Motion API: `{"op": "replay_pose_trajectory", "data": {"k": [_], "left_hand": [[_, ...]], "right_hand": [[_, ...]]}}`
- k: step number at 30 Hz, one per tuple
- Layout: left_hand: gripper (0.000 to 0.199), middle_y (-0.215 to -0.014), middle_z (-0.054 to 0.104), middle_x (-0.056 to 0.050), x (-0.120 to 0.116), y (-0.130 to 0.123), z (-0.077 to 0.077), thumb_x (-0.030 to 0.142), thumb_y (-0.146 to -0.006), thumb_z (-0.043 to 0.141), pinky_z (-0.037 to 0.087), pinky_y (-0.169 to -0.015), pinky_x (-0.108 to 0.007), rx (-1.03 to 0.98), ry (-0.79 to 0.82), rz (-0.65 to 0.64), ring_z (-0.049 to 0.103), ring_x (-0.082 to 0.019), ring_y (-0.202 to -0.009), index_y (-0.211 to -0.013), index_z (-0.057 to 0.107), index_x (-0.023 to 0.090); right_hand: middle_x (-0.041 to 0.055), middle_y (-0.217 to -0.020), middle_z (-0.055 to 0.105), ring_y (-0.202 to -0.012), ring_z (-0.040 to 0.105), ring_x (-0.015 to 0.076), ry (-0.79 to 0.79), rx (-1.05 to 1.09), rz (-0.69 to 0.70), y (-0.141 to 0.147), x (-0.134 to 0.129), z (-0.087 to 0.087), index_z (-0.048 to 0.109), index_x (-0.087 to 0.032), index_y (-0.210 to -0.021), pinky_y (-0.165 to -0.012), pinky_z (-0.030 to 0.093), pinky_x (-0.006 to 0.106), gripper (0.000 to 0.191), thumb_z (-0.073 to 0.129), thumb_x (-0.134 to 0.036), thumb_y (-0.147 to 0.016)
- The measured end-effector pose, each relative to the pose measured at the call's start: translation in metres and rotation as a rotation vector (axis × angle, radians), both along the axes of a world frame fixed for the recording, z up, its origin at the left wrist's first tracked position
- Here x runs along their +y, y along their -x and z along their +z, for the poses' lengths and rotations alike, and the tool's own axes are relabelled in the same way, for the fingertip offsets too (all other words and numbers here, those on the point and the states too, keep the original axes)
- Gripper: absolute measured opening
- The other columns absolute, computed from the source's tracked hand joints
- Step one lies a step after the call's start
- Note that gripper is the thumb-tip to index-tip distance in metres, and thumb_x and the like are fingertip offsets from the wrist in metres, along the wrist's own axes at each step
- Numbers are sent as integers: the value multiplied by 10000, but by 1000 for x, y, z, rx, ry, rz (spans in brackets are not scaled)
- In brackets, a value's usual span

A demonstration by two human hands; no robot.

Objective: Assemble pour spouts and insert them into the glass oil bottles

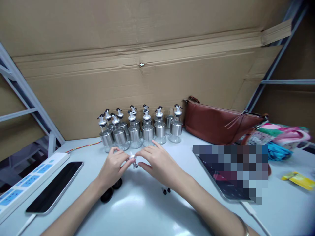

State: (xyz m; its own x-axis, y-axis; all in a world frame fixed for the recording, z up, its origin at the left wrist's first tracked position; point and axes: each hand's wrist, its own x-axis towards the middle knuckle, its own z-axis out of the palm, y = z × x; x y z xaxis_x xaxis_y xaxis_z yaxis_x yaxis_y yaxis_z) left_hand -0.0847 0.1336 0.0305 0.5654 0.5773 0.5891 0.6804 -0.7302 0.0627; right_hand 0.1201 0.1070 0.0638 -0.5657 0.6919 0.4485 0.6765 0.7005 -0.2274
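My left hand pinches a small silvery pourer spout between thumb and fingers, low over the table. My right hand is just right of it, index fingertip at the spout's upper part and thumb held apart; whether it touches the spout I cannot tell. Behind my hands stand several glass oil bottles with steel bands, most topped with silver spouts and black flip levers. One bottle in the back row shows no spout. Round black pieces lie by my left wrist, and small black bits lie below my right hand.
A power strip and a dark phone lie at left. At right are a brown leather bag, a tablet with a white cable, colourful cloth or bags and a yellow packet. Cardboard walls the back.
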Motion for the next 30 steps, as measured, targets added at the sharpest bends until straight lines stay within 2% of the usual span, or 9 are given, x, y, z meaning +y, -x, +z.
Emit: {"op": "replay_pose_trajectory", "data": {"k": [4, 7, 14, 18, 24, 28, 30], "left_hand": [[363, -594, 616, 25, -8, -6, 2, 272, -983, 382, 361, -807, -332, -11, -89, -39, 534, -115, -581, -705, 595, 176], [374, -587, 619, 18, -9, -6, 3, 289, -982, 376, 385, -806, -333, 10, -87, -60, 529, -116, -568, -693, 586, 175], [337, -623, 641, 25, -11, -6, 6, 225, -976, 370, 402, -831, -330, -4, -83, -134, 544, -109, -580, -723, 588, 187], [318, -618, 629, 13, -12, -6, 6, 254, -970, 360, 427, -815, -342, -26, -91, -101, 546, -119, -576, -741, 569, 186], [196, -825, 672, -56, -14, -3, 10, 380, -912, 491, 457, -793, -360, -124, -203, -62, 610, -182, -760, -893, 536, 190], [245, -919, 646, -82, -18, -7, 14, 419, -904, 514, 467, -771, -347, -94, -337, -130, 599, -192, -819, -1012, 521, 198], [181, -919, 638, -74, -20, -8, 15, 358, -917, 516, 461, -780, -337, -82, -392, -156, 598, -182, -822, -1014, 523, 206]], "right_hand": [[40, -924, 720, -912, 656, 189, -32, 26, 17, 2, 1, -3, 643, -180, -975, -1070, 337, 481, 109, 612, -194, -871], [39, -890, 714, -871, 654, 175, -58, 54, 15, 2, 2, -4, 642, -182, -905, -1054, 350, 463, 65, 580, -197, -891], [43, -870, 697, -864, 655, 178, -46, 0, 88, 7, 2, -11, 626, -179, -951, -1029, 382, 462, 207, 466, -59, -896], [49, -906, 707, -895, 660, 182, -13, 61, 82, 6, 1, -11, 613, -182, -961, -1061, 340, 498, 250, 427, -35, -882], [40, -969, 718, -898, 666, 187, 89, 248, 66, 7, -1, -8, 578, -196, -1001, -1071, 303, 541, 242, 414, -58, -889], [21, -888, 715, -824, 665, 175, 169, 334, 35, 9, -1, -7, 579, -194, -948, -1084, 272, 548, 198, 435, -73, -885], [17, -860, 711, -806, 662, 170, 203, 380, 20, 10, -2, -5, 583, -191, -939, -1077, 284, 539, 179, 457, -79, -879]]}}
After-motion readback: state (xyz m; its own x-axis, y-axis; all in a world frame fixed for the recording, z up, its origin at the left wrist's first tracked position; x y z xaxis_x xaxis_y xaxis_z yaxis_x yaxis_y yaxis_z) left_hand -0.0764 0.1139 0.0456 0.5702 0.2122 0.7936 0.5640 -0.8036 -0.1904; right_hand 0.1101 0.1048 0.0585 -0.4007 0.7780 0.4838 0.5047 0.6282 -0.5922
